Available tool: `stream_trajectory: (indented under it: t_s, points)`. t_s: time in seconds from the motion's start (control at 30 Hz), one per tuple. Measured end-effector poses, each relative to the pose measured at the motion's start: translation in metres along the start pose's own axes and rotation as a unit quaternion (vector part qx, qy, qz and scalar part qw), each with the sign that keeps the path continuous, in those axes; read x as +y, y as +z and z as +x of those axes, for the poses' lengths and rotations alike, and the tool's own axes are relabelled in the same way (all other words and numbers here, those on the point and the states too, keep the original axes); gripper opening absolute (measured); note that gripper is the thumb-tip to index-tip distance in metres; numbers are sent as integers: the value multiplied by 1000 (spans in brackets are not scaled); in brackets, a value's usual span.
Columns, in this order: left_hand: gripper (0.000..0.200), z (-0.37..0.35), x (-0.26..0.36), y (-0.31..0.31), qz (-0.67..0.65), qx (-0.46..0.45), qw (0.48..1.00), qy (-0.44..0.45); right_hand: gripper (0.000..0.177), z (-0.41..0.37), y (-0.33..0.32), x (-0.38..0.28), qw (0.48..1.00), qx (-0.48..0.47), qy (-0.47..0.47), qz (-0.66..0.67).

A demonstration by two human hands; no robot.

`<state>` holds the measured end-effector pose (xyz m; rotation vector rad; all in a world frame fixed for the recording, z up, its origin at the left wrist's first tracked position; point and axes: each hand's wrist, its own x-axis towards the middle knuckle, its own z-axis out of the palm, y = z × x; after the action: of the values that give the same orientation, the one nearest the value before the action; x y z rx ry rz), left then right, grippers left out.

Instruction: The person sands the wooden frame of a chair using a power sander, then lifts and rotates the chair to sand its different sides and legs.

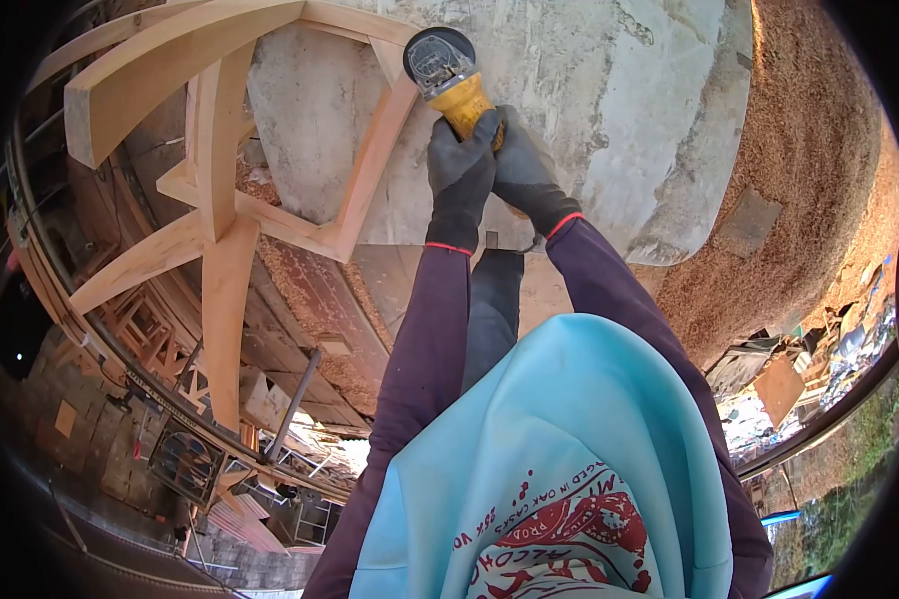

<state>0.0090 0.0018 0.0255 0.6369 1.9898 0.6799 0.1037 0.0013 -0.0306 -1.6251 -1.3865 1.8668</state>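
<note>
A yellow angle grinder [461,103] with a dark round disc [438,52] is held in front of me by both gloved hands. My left hand [461,168] wraps round its yellow body from the left. From the right, my right hand [524,165] closes round the same body, close against the left. The disc overlaps the upper corner of a pale wooden chair frame [375,165] in this view. Curved legs and rails of the frame spread to the left, over a worn grey work surface [609,120]. A dark cord shows below my right wrist.
Wood shavings [799,190] cover the ground on the right, with a flat scrap [749,222] lying in them. A pile of offcuts and litter [779,389] lies at lower right. Planks and a boxed fan [185,461] stand at lower left.
</note>
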Motion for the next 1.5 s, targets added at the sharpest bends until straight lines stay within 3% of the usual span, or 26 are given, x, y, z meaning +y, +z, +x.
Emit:
stream_trajectory:
  t_s: [0.07,0.17,0.23,0.27,0.33,0.57,0.63,0.9,1.03,1.1,1.13,1.17,1.3,1.37,1.4,1.43,1.5]
  points:
    - [45,0,-9,0,-23,5,1000,8,52,3,2,8,1000,5,4,-6]
    - [46,-2,-22,-4,-41,23,999,10,53,0,9,1,997,38,-73,-13]
    - [54,-3,-25,-8,-87,29,996,-6,54,-14,1,-21,987,13,-13,-158]
    - [54,-5,-23,-7,-83,30,996,-8,54,-11,4,-10,988,11,-10,-155]
    - [53,0,-17,1,-49,16,999,16,52,1,7,5,998,43,-52,7]
    - [54,-2,-23,-2,-62,36,997,6,50,-4,0,-7,997,28,-45,-50]
    - [56,-3,-26,-4,-72,33,997,4,50,-14,-6,-25,991,-6,-10,-132]
    - [53,2,-13,5,-73,18,997,8,59,4,-7,0,998,12,-37,-47]
    - [53,-1,-35,-4,-93,32,995,20,53,-10,-7,-27,987,-26,-19,-158]
    - [53,2,-39,-5,-71,40,996,22,49,-10,-3,-25,990,-23,-15,-141]
    - [55,3,-30,-1,-53,36,997,38,48,2,7,3,999,-8,-22,-33]
    - [55,8,-22,6,-55,38,997,38,48,3,-1,-1,999,-9,-24,-35]
    - [53,16,-3,15,25,-18,999,44,50,0,-31,-9,993,89,-60,51]
    - [49,20,-2,-1,61,-2,992,108,55,-9,-49,-13,993,108,-7,48]
    - [45,23,3,-10,134,45,986,92,54,-17,-58,-16,990,121,12,69]
    - [47,40,-11,-16,255,115,938,206,54,-25,-63,-15,990,120,16,72]
    - [55,71,-11,-20,402,122,861,287,54,-33,-76,-13,986,140,22,84]
